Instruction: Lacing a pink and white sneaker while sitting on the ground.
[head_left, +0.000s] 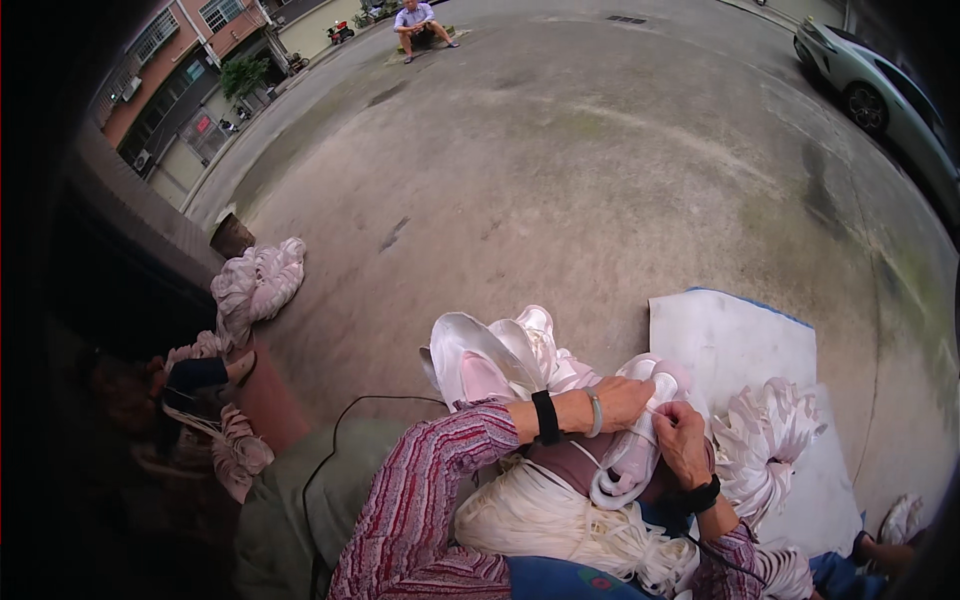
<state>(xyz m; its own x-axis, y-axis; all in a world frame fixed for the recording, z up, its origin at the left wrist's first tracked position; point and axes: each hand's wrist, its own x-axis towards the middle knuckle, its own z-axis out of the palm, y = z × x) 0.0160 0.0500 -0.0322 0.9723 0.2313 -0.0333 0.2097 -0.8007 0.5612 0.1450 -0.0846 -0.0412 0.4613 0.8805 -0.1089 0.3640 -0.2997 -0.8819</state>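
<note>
A pink and white shoe upper [632, 458] lies over my lap, with a white shoelace [588, 455] trailing from it. My left hand [622, 400] is closed at the upper's top edge, its fingertips partly hidden. Close beside it, my right hand [684, 440] pinches the lace near the eyelets. A thick hank of cream-white laces [560, 515] rests on my lap below the upper. Just left of my hands stand more shoe uppers [475, 350], stacked together in white and pale pink.
To the right, a bundle of uppers [765, 445] sits on a white board [725, 345]. Another bundle [260, 285] lies far left by a brown bucket [232, 236]. A black cord [345, 410] curves past my left arm. Other people sit at both sides and far off; a silver car [880, 90] is parked.
</note>
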